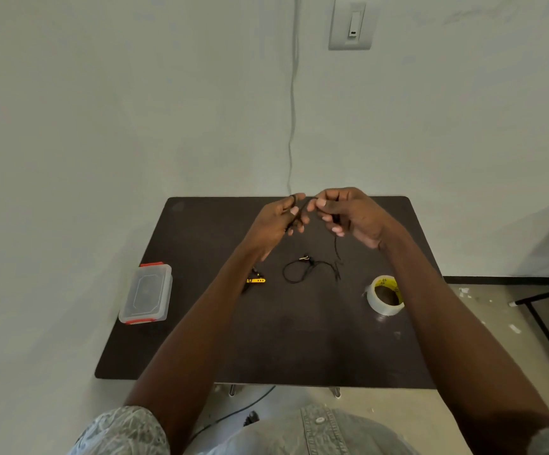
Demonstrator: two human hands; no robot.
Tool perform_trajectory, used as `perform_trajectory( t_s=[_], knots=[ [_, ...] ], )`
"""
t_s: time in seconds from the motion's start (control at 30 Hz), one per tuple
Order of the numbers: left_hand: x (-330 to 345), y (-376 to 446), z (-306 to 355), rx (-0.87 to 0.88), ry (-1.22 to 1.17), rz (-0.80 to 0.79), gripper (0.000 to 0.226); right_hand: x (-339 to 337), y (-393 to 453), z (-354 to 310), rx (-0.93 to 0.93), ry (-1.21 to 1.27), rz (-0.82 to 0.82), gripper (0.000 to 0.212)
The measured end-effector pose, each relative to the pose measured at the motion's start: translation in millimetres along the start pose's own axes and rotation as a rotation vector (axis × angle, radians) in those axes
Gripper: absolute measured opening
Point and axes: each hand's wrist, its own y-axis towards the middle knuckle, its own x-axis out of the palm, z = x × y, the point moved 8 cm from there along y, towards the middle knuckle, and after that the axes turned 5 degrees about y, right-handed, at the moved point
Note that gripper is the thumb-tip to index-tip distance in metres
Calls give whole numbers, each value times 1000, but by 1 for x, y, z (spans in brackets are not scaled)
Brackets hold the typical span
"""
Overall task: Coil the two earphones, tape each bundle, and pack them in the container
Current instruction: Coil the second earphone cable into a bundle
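Both hands are raised over the far half of the dark table (299,339). My left hand (278,221) has a black earphone cord (336,246) looped around its fingers. My right hand (348,213) pinches the same cord, whose loose end hangs down toward the table. A second black earphone (302,270) lies in a loose loop on the table below the hands. The roll of clear tape (385,294) with a yellow core sits at the right. The clear container (146,293), lidded with red clips, stands at the table's left edge.
A yellow and black utility knife (256,280) lies left of the loose earphone, partly hidden by my left forearm. A grey cable (292,126) runs down the wall behind the table. A black frame (542,310) stands on the floor at the right.
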Motion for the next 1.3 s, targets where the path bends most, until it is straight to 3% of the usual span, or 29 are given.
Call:
perform_trajectory(
  t_s=[0.1, 0.27, 0.47, 0.6, 0.73, 0.83, 0.93, 1.1, 1.3],
  knots=[
    [4, -5, -6, -56, -39, -75, 35, -11, 7, -11, -54, 45, 62, 20],
    [10, -13, -5, -152, -181, -158, 36, -23, 23, -8, -71, -17, 205, 20],
    [20, -19, 5, -132, -366, -289, 38, -29, 33, 27, 4, -52, 324, 18],
    [12, -16, 22, -33, -646, -210, 34, -17, 30, 66, 86, -74, 278, 24],
    [-14, -4, 24, 46, -774, 19, 34, 10, 16, 94, 216, -175, 99, 23],
    [-33, 4, 7, 14, -694, 232, 36, 27, 2, 90, 272, -235, -56, 24],
    [-37, 6, -4, -19, -425, 273, 41, 28, -6, 64, 225, -188, -105, 27],
    [-24, 6, -12, 6, -51, 166, 28, 12, -3, 15, 68, 7, -75, 31],
    [4, -2, -13, -106, -158, -104, 30, -17, 15, -10, -54, 64, 108, 23]
  ],
)
